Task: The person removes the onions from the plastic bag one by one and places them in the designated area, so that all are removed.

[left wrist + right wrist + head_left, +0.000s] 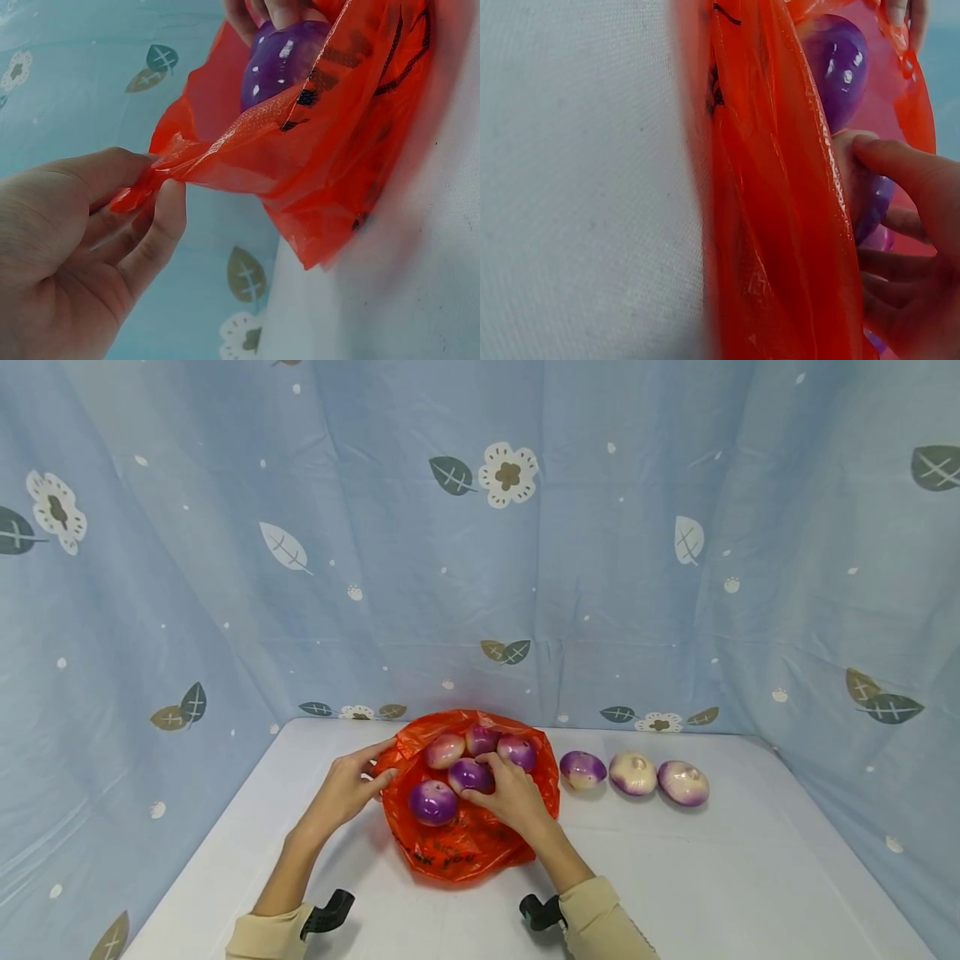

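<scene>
A red plastic bag point(491, 843) with black lettering lies wide open on the table, several glossy purple-and-white onions inside it. My left hand point(341, 789) pinches the bag's left rim between thumb and fingers, as the left wrist view shows on the gathered red film point(199, 157). Over the bag, my right hand point(517, 800) holds one purple onion point(467, 774) with thumb and fingers. In the right wrist view the thumb lies on that onion point(874, 202), partly behind the bag's rim. Another onion point(432, 802) sits at the bag's near left.
To the right of the bag, three onions stand in a row on the white table point(675, 877): a purple one point(582, 769), a paler one point(633, 773) and one at the end point(683, 782). A blue patterned curtain point(600, 568) surrounds the table's back and sides.
</scene>
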A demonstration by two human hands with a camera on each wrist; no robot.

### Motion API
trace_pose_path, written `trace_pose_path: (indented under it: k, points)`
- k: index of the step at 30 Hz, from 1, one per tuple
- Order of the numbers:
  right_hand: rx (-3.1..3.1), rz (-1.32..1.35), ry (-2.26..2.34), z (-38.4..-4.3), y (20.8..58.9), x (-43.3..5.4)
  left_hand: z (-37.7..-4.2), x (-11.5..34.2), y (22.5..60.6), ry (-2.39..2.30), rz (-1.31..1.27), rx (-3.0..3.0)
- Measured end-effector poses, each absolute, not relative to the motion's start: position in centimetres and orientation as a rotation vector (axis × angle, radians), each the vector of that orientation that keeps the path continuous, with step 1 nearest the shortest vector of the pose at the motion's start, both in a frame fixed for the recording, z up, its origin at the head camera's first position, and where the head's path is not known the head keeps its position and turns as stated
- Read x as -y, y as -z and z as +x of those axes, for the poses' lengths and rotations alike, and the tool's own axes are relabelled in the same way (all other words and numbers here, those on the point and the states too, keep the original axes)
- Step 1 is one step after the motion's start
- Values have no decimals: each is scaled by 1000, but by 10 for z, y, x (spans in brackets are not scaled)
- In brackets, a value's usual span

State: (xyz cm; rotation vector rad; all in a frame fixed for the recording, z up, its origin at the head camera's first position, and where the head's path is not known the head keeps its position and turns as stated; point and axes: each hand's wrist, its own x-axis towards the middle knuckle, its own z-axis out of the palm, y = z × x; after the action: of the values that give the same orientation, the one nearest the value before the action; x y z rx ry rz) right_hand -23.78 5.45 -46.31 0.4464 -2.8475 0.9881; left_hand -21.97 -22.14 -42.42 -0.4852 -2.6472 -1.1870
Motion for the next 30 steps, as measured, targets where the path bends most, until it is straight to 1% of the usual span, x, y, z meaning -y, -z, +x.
trace_pose_path:
  k: [9, 15, 30]
  points:
    - [2845, 448, -1035, -238, 466, -55, -220, 222, 421, 1204, -482, 2653]
    - [2864, 444, -981, -237, 468, -56, -219, 223, 422, 1205, -476, 2654]
    - [2849, 486, -965, -230, 462, -61, -219, 223, 424, 1219, -496, 2638]
